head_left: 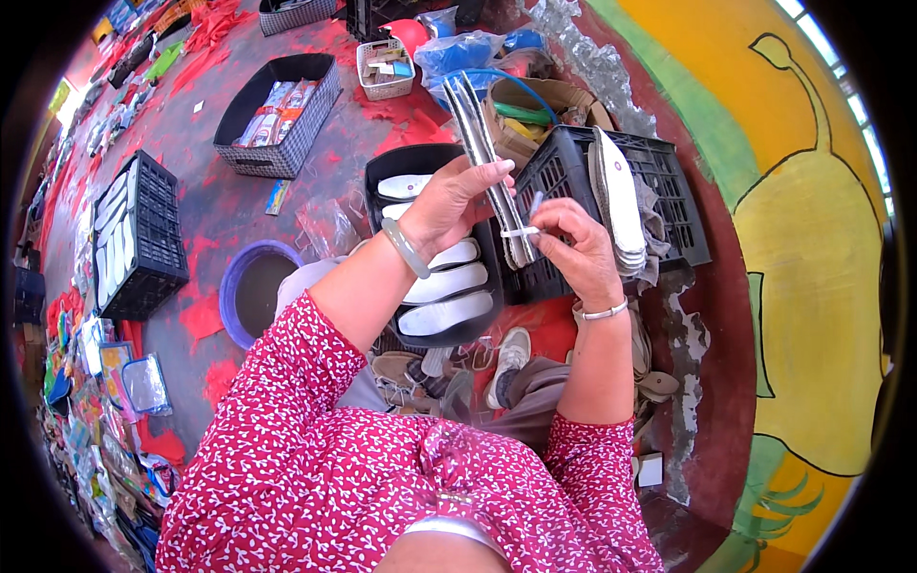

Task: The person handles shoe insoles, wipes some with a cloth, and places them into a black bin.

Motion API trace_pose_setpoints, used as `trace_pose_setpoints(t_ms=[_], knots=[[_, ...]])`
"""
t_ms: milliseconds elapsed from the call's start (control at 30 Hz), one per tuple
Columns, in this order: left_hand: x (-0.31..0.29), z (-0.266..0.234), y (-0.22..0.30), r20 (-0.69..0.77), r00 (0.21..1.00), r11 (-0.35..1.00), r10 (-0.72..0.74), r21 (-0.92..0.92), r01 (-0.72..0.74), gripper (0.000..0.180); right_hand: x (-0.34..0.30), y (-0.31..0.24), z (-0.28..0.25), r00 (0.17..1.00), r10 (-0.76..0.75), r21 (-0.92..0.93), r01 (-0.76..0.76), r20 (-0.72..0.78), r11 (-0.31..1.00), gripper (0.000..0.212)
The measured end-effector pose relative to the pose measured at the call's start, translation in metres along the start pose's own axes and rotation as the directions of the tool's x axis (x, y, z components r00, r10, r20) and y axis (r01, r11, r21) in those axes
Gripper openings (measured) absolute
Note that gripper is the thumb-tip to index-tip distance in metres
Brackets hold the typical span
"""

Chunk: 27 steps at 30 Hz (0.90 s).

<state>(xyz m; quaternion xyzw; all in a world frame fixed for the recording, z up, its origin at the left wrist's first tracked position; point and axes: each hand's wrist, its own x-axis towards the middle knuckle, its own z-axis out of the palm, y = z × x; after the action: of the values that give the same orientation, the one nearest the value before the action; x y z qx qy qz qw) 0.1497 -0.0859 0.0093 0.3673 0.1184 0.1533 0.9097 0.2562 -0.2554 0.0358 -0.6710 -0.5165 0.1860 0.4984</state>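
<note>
A thin bundle of shoe insoles (pixel 482 143), seen edge-on, stands tilted in front of me. My left hand (pixel 449 205) is closed around its middle, thumb along one side. Around the lower part of the bundle runs a narrow white band (pixel 517 232). My right hand (pixel 578 250) pinches this band at the side, fingertips pressed together. Below my hands, a black bin (pixel 374 177) holds several white insoles (pixel 447 313) laid in a row. To the right, another stack of white insoles (pixel 619 196) leans upright at a black plastic crate (pixel 544 181), beside grey cloth.
A purple-rimmed bucket (pixel 229 296) stands left of my knees. Farther left is a black crate (pixel 158 239) of white insoles. Beyond are a checked box (pixel 301 143), a white basket (pixel 384 90) and a cardboard box (pixel 501 138). A painted wall (pixel 812 286) bounds the right side.
</note>
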Motion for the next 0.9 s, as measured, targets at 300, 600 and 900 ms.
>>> trace_pose_setpoints(t_ms=[300, 600, 900], knots=[[0.015, -0.032, 0.004, -0.223, 0.973, 0.964, 0.066, -0.239, -0.120, 0.027, -0.042, -0.009, 0.008, 0.729, 0.212, -0.353, 0.043, 0.651, 0.935, 0.010], [0.001, -0.001, -0.005, 0.107, 0.993, 0.994, 0.052, 0.087, -0.061, 0.047, -0.040, -0.012, -0.016, 0.923, 0.337, 0.252, -0.286, -0.186, 0.924, 0.020], [-0.009, 0.014, -0.040, 0.401, 0.884, 0.904, -0.241, 0.424, 0.054, 0.067, -0.012, -0.001, 0.015, 0.951, 0.248, 0.681, -0.058, -0.184, 0.730, 0.101]])
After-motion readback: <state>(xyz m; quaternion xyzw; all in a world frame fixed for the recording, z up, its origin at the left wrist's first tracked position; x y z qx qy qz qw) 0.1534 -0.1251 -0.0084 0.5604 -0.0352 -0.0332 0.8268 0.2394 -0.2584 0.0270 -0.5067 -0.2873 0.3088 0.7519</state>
